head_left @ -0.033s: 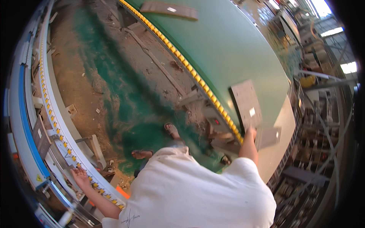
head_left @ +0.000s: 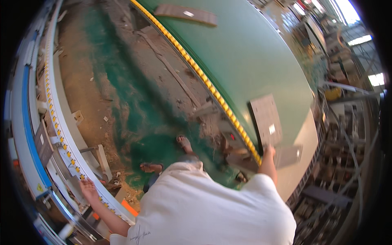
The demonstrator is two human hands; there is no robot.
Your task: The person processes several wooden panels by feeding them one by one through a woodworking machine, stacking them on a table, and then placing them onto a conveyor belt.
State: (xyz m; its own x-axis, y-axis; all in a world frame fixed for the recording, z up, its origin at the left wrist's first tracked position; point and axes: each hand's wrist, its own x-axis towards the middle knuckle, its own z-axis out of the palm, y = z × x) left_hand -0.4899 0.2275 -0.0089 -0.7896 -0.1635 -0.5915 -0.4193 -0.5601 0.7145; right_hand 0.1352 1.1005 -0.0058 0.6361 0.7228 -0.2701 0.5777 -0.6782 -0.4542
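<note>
My right hand (head_left: 268,151) is at the near end of a grey-brown board (head_left: 264,114) with a white label, its fingers closed on that end. This board lies on the green conveyor belt (head_left: 245,53). Beside the hand, a second grey-brown board (head_left: 289,156) rests on the pale end section, slightly blurred. On the other side, my left hand (head_left: 88,190) is open, fingers apart, over the edge of a roller track (head_left: 73,160). A small brownish panel (head_left: 75,187) sits right by its fingertips; whether they touch it I cannot tell.
Yellow rollers (head_left: 212,90) line the belt's edge. Another brown board (head_left: 185,14) lies at its far end. A labelled board (head_left: 43,141) leans against the blue-and-white machine (head_left: 24,118) at left. Wood scraps (head_left: 104,162) litter the floor; metal shelving (head_left: 341,163) stands at right.
The whole view has shifted slightly, with belt and floor appearing a little lower. Both hands keep nearly the same places beside the boards and the roller track.
</note>
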